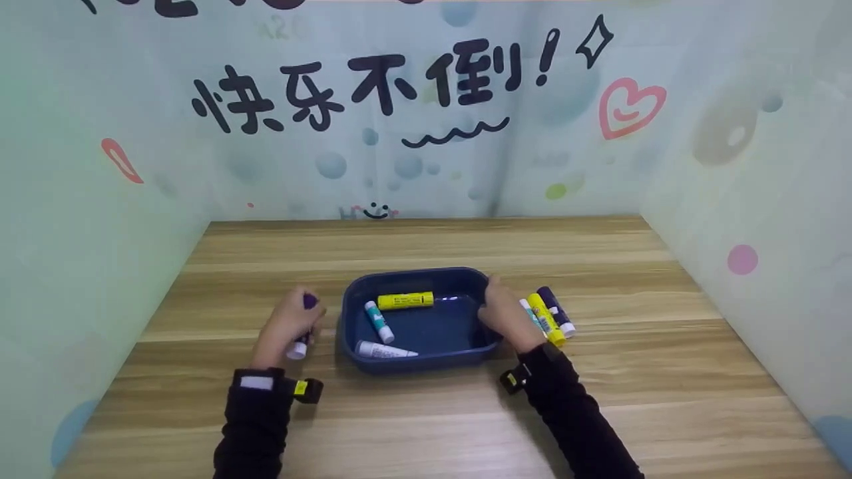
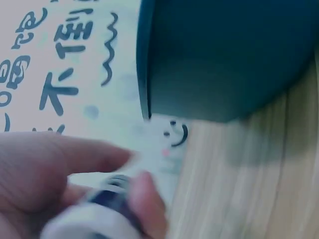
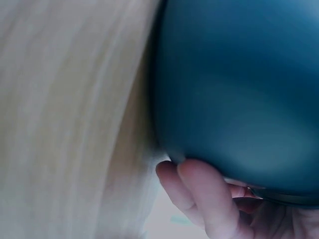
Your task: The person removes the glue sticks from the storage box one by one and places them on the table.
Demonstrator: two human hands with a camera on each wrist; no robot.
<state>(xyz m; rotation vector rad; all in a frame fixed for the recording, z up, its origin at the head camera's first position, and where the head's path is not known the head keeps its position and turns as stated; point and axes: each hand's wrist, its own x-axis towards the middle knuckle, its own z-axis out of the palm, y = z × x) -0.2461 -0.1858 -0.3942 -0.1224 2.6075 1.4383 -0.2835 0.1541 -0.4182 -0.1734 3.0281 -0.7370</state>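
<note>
My left hand (image 1: 287,324) grips a dark purple glue stick (image 1: 297,348) with a white end, just left of a dark blue plastic basin (image 1: 413,364). In the left wrist view the white end of the glue stick (image 2: 92,223) points toward the camera, between thumb and fingers. My right hand (image 1: 507,314) holds the basin's right end at the rim; in the right wrist view its fingers (image 3: 207,191) curl against the outer wall. Inside the basin lie a yellow glue stick (image 1: 405,301), a teal-and-white glue stick (image 1: 379,322) and a white tapered tube (image 1: 385,350).
Right of the basin, partly behind my right hand, lie a teal-and-white stick (image 1: 530,313), a yellow glue stick (image 1: 546,319) and a dark purple glue stick (image 1: 556,311) side by side. A printed backdrop (image 1: 426,179) encloses the wooden table (image 1: 426,426) at the back and sides.
</note>
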